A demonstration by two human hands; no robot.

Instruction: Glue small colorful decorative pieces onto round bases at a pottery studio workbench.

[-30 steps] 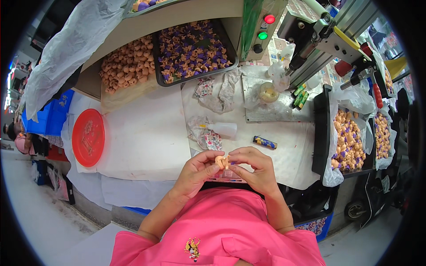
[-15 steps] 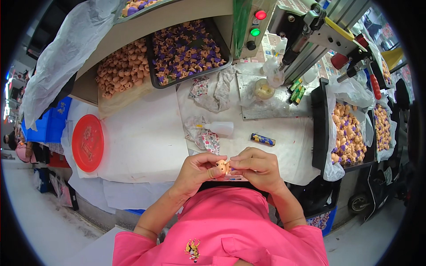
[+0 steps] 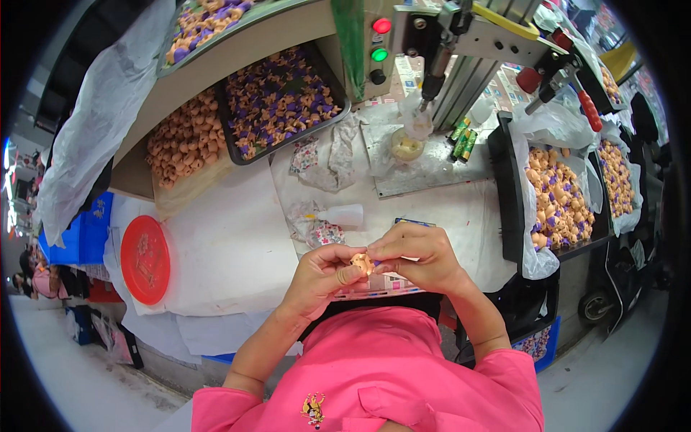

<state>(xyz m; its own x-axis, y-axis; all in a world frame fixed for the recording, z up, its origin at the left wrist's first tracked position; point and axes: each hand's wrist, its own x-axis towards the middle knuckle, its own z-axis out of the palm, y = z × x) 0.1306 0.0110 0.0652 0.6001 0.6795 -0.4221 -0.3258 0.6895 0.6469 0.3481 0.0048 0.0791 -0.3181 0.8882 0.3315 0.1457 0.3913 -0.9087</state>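
Close to my body, over the table's front edge, both hands are closed around one small peach-and-purple toy figure [image 3: 362,263]. My left hand [image 3: 315,281] pinches its rounded peach part between thumb and fingers. From the other side, the fingertips and thumb of my right hand [image 3: 423,258] grip the figure where a bit of purple shows. Fingers cover much of the toy. A dark blue tube [image 3: 415,222] lies just beyond my right hand, partly hidden by it. Farther off rests a white squeeze bottle [image 3: 341,214] with a yellow tip, beside a crumpled floral cloth [image 3: 328,233].
At the back left, a black tray [image 3: 337,108] of purple-and-peach pieces adjoins a heap of peach heads [image 3: 186,140]. A red plate [image 3: 146,261] lies left. A press machine [image 3: 435,75] stands over a metal plate [image 3: 385,186]. Right is a lined black bin [image 3: 507,205] of figures.
The whole view has shifted, with the tray and machine now farther left. Both hands still grip the toy, which appears slightly turned. My right hand now overlaps the blue tube.
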